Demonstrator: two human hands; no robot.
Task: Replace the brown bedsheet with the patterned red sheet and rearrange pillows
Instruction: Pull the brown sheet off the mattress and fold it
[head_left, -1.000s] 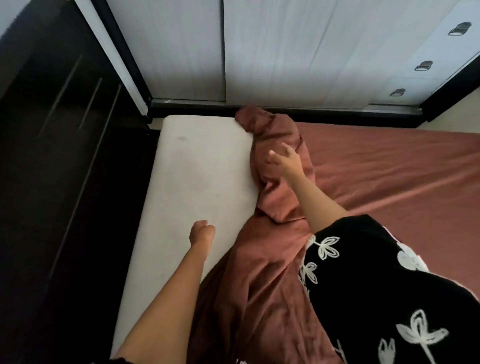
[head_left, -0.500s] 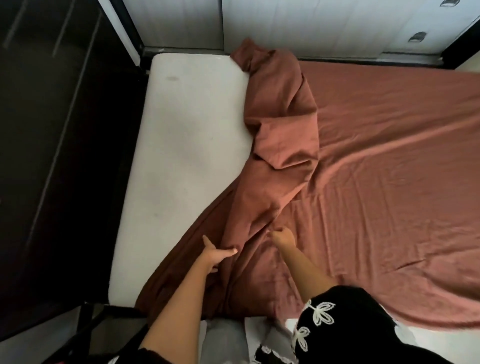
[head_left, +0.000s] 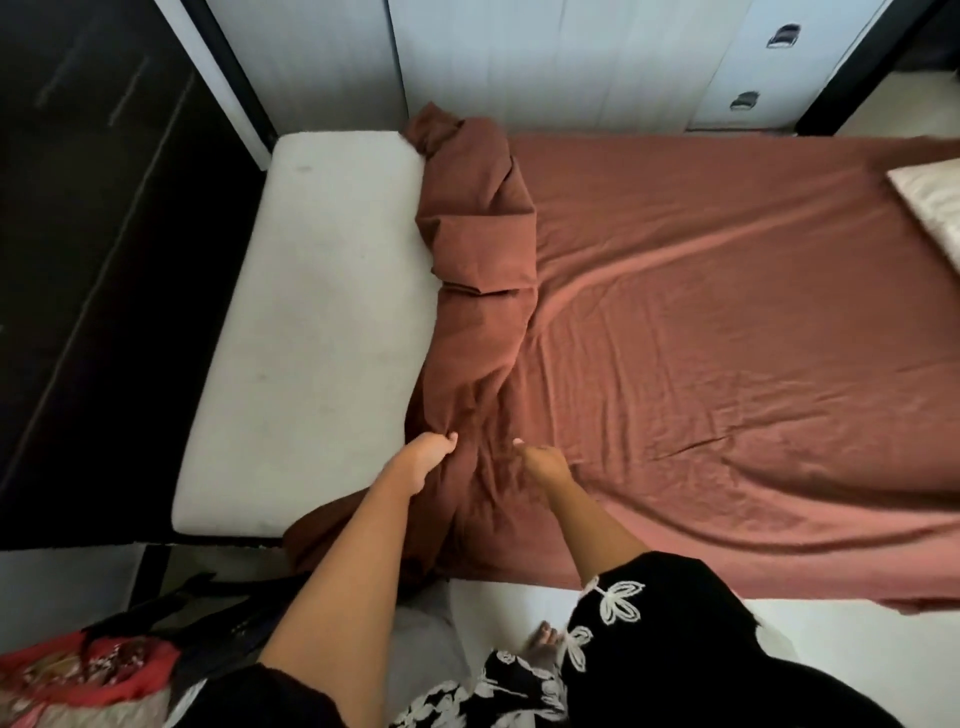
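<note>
The brown bedsheet covers the right part of the bed, and its left side is bunched into a long ridge running front to back. The bare white mattress shows to the left of that ridge. My left hand grips the bunched fabric near the bed's front edge. My right hand pinches a fold of the same sheet just to the right. A pale pillow lies at the far right edge. The patterned red sheet is piled on the floor at the bottom left.
A dark wardrobe stands along the bed's left side. White cabinets with drawers line the wall behind the bed. Pale floor runs along the front of the bed. A dark bag strap lies beside the red pile.
I have stepped back from the bed. Both hands came down from the far bunch to the near end of the brown sheet and took hold of it; the ridge has shifted right.
</note>
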